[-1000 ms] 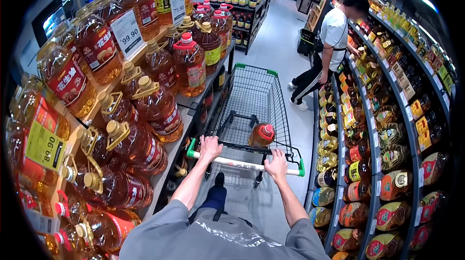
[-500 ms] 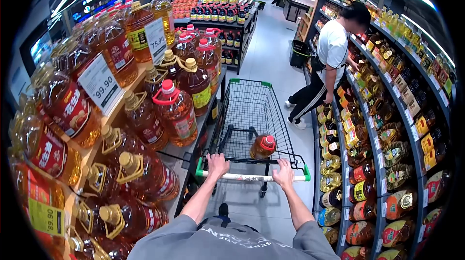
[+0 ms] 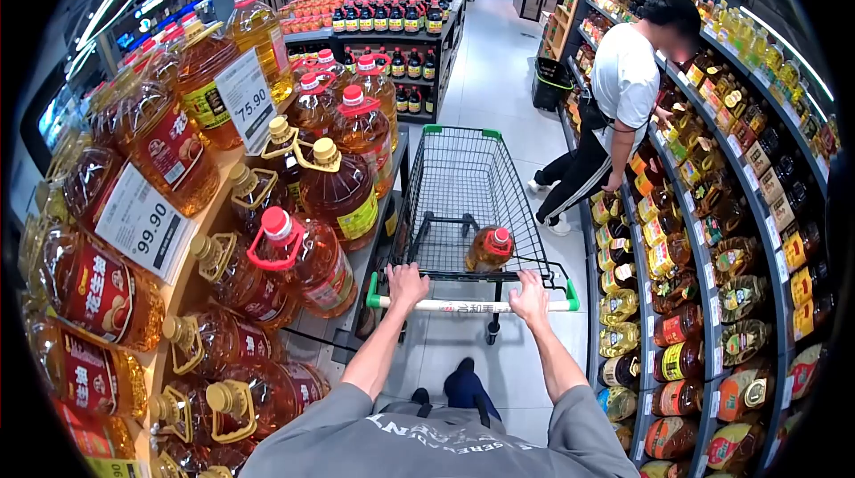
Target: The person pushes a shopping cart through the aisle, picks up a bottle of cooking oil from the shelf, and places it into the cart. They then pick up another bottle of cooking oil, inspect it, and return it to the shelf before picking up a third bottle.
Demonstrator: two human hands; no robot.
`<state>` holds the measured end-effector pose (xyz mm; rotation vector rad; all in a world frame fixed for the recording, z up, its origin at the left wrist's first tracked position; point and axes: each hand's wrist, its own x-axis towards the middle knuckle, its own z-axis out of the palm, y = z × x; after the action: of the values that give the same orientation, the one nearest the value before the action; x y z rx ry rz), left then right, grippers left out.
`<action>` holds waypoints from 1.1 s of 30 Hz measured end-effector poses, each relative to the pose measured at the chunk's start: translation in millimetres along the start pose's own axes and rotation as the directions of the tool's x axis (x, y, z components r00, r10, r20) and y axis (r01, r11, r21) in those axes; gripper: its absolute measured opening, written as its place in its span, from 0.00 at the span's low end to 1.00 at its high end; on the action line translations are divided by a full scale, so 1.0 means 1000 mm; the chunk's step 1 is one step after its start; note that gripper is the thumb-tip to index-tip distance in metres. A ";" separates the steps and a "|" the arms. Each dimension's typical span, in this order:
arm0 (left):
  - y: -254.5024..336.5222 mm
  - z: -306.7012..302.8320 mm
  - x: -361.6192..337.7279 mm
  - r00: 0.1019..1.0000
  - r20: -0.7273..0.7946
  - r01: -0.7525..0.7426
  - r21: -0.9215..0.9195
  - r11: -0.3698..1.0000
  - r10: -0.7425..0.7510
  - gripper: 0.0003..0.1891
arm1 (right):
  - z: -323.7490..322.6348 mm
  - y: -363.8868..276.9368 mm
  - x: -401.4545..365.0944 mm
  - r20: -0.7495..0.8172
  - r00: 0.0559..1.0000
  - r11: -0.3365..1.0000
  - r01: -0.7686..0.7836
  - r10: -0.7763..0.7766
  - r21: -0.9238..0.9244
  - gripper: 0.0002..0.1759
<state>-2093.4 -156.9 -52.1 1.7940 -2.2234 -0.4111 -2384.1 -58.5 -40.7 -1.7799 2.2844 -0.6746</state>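
Note:
My left hand (image 3: 407, 285) is wrapped round the left part of the white handle bar (image 3: 463, 306) of a shopping cart (image 3: 468, 175). Towards the bar's right end, my right hand (image 3: 530, 294) grips it too. Just beyond the bar, inside the wire basket, a single oil bottle (image 3: 489, 251) with a red cap stands at the near end. Green corner pieces mark the cart's far rim and both ends of the handle.
Large oil bottles (image 3: 325, 264) with price signs (image 3: 144, 221) crowd a display close on the left. Shelves of bottles (image 3: 681, 326) line the right. A person (image 3: 619, 95) in a white shirt faces them, near a black bin (image 3: 551, 84). Grey floor (image 3: 485, 64) runs ahead.
The left display has shifted nearer and lower in view, and the far shelves look closer. Both hands remain on the bar. One of my legs now shows further forward below the cart.

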 end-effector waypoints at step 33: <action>0.077 0.046 0.224 0.993 -0.006 0.114 -0.006 0.993 -0.114 0.21 | 0.014 0.091 0.276 0.037 0.990 0.989 0.135 -0.137 0.055 0.27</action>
<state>-2226.4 -358.3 -61.4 1.9225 -2.1203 -0.4330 -2533.9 -307.9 -55.1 -1.9204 2.1146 -0.7062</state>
